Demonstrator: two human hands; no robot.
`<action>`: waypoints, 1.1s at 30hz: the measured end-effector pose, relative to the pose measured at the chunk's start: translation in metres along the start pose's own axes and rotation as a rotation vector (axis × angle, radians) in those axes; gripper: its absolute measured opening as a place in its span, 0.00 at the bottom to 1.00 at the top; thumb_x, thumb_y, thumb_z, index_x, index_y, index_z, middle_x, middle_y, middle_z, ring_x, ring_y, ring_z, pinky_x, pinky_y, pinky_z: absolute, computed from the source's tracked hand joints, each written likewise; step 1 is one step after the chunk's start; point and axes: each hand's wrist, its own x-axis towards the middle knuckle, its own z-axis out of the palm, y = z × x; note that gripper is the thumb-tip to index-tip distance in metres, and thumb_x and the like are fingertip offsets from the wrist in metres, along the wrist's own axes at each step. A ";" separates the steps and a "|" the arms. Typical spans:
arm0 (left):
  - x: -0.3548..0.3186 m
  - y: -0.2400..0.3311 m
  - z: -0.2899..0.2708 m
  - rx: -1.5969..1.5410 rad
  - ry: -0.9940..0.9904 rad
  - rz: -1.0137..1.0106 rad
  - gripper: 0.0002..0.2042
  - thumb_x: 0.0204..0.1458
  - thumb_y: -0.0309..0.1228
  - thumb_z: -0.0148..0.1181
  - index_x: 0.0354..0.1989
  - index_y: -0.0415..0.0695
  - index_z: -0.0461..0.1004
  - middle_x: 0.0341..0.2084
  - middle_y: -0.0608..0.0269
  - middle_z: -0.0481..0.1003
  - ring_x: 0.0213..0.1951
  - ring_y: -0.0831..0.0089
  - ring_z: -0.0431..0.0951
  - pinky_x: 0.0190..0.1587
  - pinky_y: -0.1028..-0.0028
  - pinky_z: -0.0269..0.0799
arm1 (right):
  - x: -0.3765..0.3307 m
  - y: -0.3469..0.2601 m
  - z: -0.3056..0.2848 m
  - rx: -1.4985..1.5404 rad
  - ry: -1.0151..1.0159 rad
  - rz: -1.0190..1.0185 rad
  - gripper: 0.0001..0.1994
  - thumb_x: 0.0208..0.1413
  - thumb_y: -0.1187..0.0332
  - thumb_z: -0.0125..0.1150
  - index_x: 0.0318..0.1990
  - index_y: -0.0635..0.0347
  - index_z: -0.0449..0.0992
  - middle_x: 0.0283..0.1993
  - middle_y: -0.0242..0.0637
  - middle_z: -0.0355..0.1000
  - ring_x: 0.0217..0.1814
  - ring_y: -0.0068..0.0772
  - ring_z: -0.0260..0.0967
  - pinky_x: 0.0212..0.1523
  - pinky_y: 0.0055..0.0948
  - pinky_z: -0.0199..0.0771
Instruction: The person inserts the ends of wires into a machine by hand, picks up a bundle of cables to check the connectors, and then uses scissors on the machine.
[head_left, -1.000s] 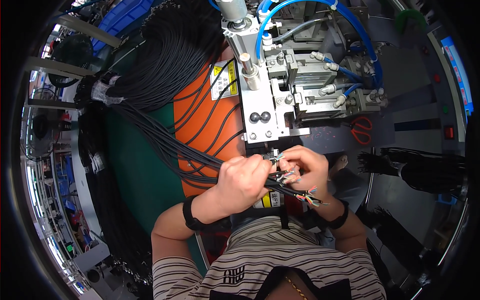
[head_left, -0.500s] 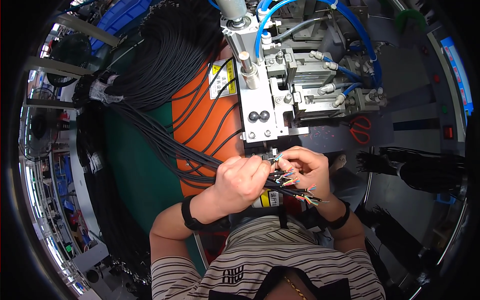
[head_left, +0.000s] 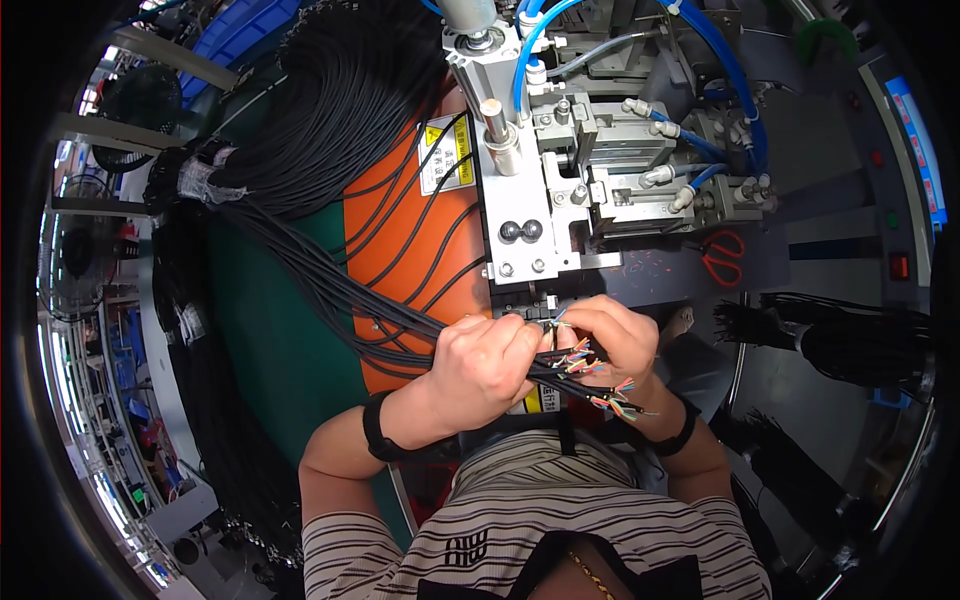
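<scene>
My left hand is closed around several black cables that run in from the left. Beyond it, their stripped ends fan out into thin coloured wires, some under my right palm. Another group of coloured wire ends hangs lower, near my right wrist. My right hand pinches the fine wires of one cable end, close to the left fingertips. Both hands are just in front of a metal pneumatic fixture, beside its small front slot. The exact fingertip contact is partly hidden.
Red-handled scissors lie right of the fixture among tiny wire scraps. A large black cable bundle covers the back left, over orange and green mats. More cable bundles hang at the right. Blue air hoses arch over the fixture.
My right fingers have shifted slightly at the pinched wires, and the loose coloured ends have moved a little to the right. My left hand keeps its hold on the cables.
</scene>
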 end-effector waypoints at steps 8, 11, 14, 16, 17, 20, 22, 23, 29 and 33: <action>-0.005 -0.004 -0.011 0.077 -0.025 0.037 0.25 0.36 0.26 0.64 0.48 0.36 0.76 0.34 0.58 0.73 0.30 0.65 0.74 0.32 0.71 0.72 | 0.011 -0.002 -0.010 -0.247 -0.182 0.055 0.05 0.49 0.82 0.65 0.33 0.68 0.76 0.28 0.39 0.74 0.21 0.27 0.69 0.21 0.25 0.68; -0.003 -0.004 -0.011 0.095 -0.064 0.072 0.25 0.38 0.26 0.61 0.51 0.34 0.76 0.35 0.58 0.73 0.31 0.66 0.73 0.32 0.72 0.72 | 0.009 -0.001 -0.007 -0.202 -0.121 0.121 0.04 0.49 0.82 0.66 0.32 0.68 0.77 0.29 0.39 0.74 0.20 0.27 0.69 0.21 0.25 0.68; 0.001 -0.004 -0.010 0.117 -0.066 0.134 0.23 0.42 0.26 0.58 0.51 0.32 0.75 0.33 0.60 0.71 0.31 0.68 0.71 0.31 0.74 0.70 | 0.008 0.001 -0.005 -0.205 -0.116 0.124 0.04 0.49 0.82 0.66 0.33 0.68 0.77 0.29 0.39 0.75 0.20 0.26 0.69 0.21 0.25 0.68; 0.003 -0.002 -0.013 0.157 -0.131 0.127 0.23 0.43 0.26 0.58 0.51 0.31 0.75 0.32 0.60 0.69 0.31 0.69 0.70 0.30 0.75 0.69 | 0.009 0.001 -0.005 -0.208 -0.114 0.126 0.05 0.49 0.82 0.66 0.33 0.68 0.77 0.29 0.39 0.75 0.20 0.26 0.69 0.21 0.25 0.68; 0.005 -0.001 -0.014 0.176 -0.164 0.124 0.23 0.43 0.26 0.58 0.51 0.31 0.75 0.32 0.60 0.69 0.31 0.69 0.69 0.30 0.75 0.69 | 0.009 0.002 -0.005 -0.213 -0.109 0.116 0.05 0.49 0.82 0.66 0.33 0.68 0.77 0.29 0.39 0.75 0.20 0.26 0.69 0.21 0.25 0.68; 0.006 0.002 -0.014 0.205 -0.168 0.131 0.23 0.43 0.27 0.58 0.50 0.30 0.75 0.31 0.61 0.67 0.32 0.69 0.69 0.30 0.74 0.69 | 0.010 0.002 -0.005 -0.224 -0.100 0.098 0.05 0.49 0.82 0.66 0.33 0.68 0.78 0.30 0.39 0.76 0.21 0.27 0.69 0.21 0.25 0.68; 0.007 0.003 -0.014 0.222 -0.171 0.133 0.23 0.43 0.27 0.57 0.50 0.30 0.75 0.30 0.61 0.67 0.32 0.69 0.69 0.29 0.74 0.69 | 0.011 0.002 -0.005 -0.220 -0.096 0.121 0.05 0.49 0.81 0.67 0.33 0.68 0.78 0.30 0.41 0.76 0.21 0.29 0.70 0.22 0.25 0.69; 0.008 0.004 -0.014 0.232 -0.178 0.133 0.23 0.43 0.27 0.57 0.50 0.30 0.75 0.30 0.61 0.67 0.32 0.69 0.69 0.29 0.74 0.69 | 0.011 0.002 -0.005 -0.217 -0.095 0.133 0.05 0.49 0.81 0.67 0.33 0.68 0.78 0.30 0.41 0.76 0.21 0.30 0.71 0.22 0.26 0.69; 0.010 0.007 -0.014 0.244 -0.195 0.105 0.22 0.44 0.28 0.58 0.50 0.29 0.74 0.31 0.60 0.67 0.32 0.68 0.69 0.30 0.73 0.69 | 0.010 0.007 -0.004 -0.275 -0.058 -0.004 0.04 0.49 0.80 0.68 0.33 0.68 0.79 0.29 0.42 0.76 0.23 0.35 0.74 0.23 0.28 0.72; 0.011 0.009 -0.012 0.259 -0.203 0.082 0.22 0.45 0.27 0.58 0.49 0.29 0.74 0.31 0.60 0.68 0.32 0.68 0.70 0.30 0.73 0.69 | 0.016 0.001 -0.008 -0.324 -0.109 0.010 0.05 0.50 0.79 0.68 0.34 0.68 0.79 0.29 0.43 0.76 0.24 0.36 0.75 0.23 0.29 0.73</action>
